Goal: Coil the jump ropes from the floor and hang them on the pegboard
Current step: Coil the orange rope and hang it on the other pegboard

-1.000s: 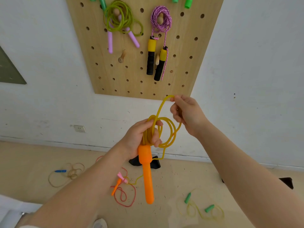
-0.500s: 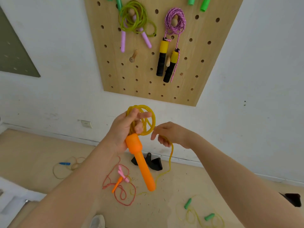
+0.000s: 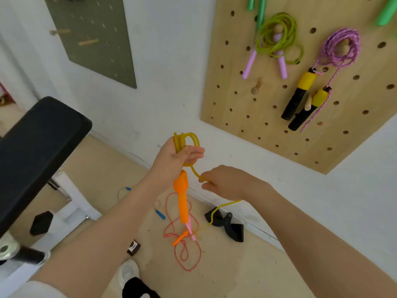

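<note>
My left hand grips several yellow coils of a jump rope, and the rope's orange handle hangs down below the fist. My right hand pinches the loose yellow cord just right of the handle; the cord trails from there down to the floor. A red rope with pink and orange handles lies tangled on the floor below. The wooden pegboard at upper right carries a green rope with lilac handles and a purple rope with yellow-black handles. A bare wooden peg sticks out under the green rope.
A black padded bench on a white frame fills the left side. On the floor lie a rope with blue handles, a black strap by the wall, and a small black object. A green-grey pegboard hangs at upper left.
The view has swung left, shifting the pegboard to the right. My right hand dropped from above the coil to beside the handle, sliding along the loose cord. More loops sit in my left hand.
</note>
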